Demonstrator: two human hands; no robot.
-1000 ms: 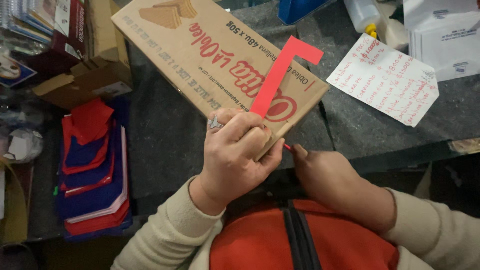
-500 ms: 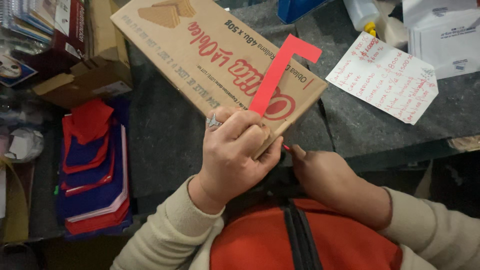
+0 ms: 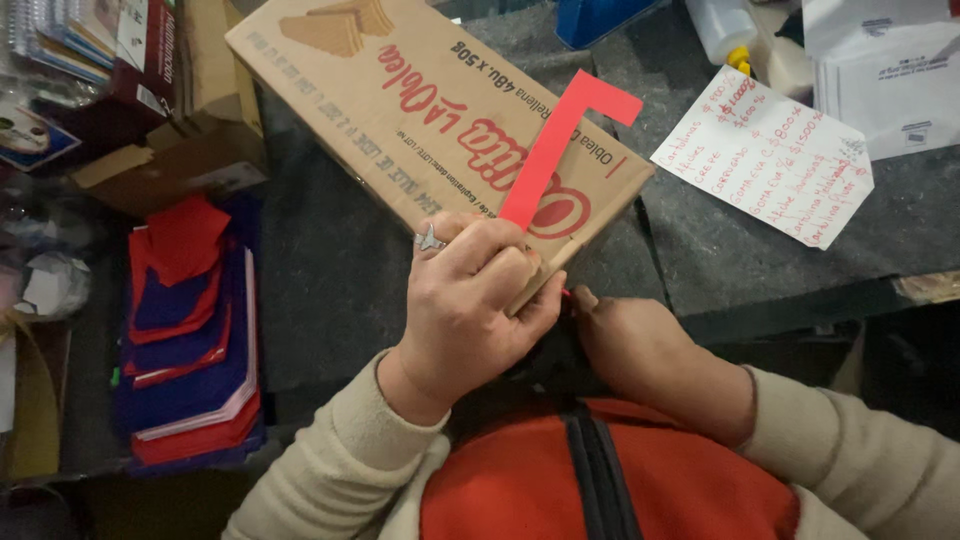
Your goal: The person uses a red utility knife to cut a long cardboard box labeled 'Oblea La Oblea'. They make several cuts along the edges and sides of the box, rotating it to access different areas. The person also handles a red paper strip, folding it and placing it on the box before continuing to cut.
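The left hand (image 3: pixel 470 300) curls its fingers (image 3: pixel 500 265) tightly around a red L-shaped paper strip (image 3: pixel 560 140), resting against the cardboard box (image 3: pixel 420 110); beside them the right hand (image 3: pixel 640 345) is fisted, its grip hidden.

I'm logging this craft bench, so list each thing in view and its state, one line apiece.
Left hand: closed on the cardboard box's near corner, ring on one finger.
Right hand: closed low by the box corner; what it holds is hidden.
Cardboard box: shut, lying flat on the dark counter.
Red L-shaped strip: lying on the box, lower end under the left hand.
Handwritten note: flat, unfolded.
Red and blue sheets: stacked unevenly.
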